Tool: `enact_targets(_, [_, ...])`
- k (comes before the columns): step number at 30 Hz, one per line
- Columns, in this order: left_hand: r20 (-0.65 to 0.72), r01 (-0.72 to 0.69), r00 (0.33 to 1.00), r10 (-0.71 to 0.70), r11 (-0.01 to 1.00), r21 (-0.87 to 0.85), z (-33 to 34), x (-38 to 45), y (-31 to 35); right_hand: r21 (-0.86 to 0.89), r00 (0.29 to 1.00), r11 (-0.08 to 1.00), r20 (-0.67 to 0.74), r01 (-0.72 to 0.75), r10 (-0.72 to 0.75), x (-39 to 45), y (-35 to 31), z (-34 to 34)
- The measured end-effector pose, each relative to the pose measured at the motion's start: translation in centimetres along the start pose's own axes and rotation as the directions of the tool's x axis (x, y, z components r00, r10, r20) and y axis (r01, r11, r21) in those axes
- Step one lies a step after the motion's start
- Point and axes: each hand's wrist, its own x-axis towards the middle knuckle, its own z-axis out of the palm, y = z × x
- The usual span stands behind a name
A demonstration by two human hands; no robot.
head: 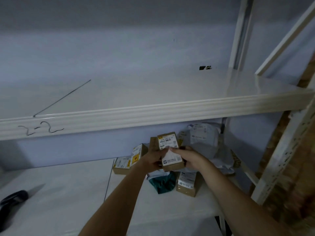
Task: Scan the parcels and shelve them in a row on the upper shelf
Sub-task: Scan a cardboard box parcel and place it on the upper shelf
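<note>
Reaching forward from the bottom of the view, two bare forearms meet over the lower shelf [153, 210], white and mostly bare at the near side. Item: dark handheld object [12, 200] at near left, lying on that shelf apart from everything else, blurred (possibly the scanner; cannot tell). Item: small brown carton [170, 150], label side up, held clear of the shelf between both hands; left hand [154, 160] wraps its left edge, right hand [190, 159] its right edge, fingers [177, 150] of both closed on the box with tips pressing across the printed label, presumably to keep the barcode facing up and readable. Item: heap of remaining parcels just beyond and beneath the hands, comprising brown boxes [121, 165], a teal bag [162, 182] and a grey poly mailer [204, 142], piled against the right rear corner. Item: upper shelf [153, 92], farthest and above, marked "2-2" on its front lip; no parcels stand on it yet, so the row is judged unstarted.
</note>
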Motion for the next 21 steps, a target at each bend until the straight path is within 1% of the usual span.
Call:
enact_targets(3, [-0.047,-0.016,0.999,0.014,0.999,-0.04,-1.1,-3.0,-0.9,0.036,0.998,0.999,0.058,0.002,-0.004,-1.5,1.2,1.7])
enact_targets(10, [-0.131,-0.049,0.991,0.041,0.997,-0.058,-6.1,-8.8,-3.2,0.099,0.981,0.991,0.164,0.092,-0.107,-2.9,4.4,8.1])
enact_targets(15, [-0.189,-0.062,0.98,0.062,0.998,0.01,-12.0,-13.3,-4.3,0.026,0.973,0.997,0.216,0.071,-0.075,-3.6,4.8,14.7])
enact_targets(17, [-0.218,-0.073,0.973,0.072,0.997,0.007,-14.7,-15.2,-4.4,-0.015,0.971,0.997,0.231,0.072,-0.067,-4.0,4.5,17.6])
enact_targets(21, [-0.273,-0.099,0.956,0.105,0.994,0.036,-21.0,-19.4,-4.8,-0.043,0.973,0.997,0.224,0.06,-0.049,-4.6,4.2,24.6])
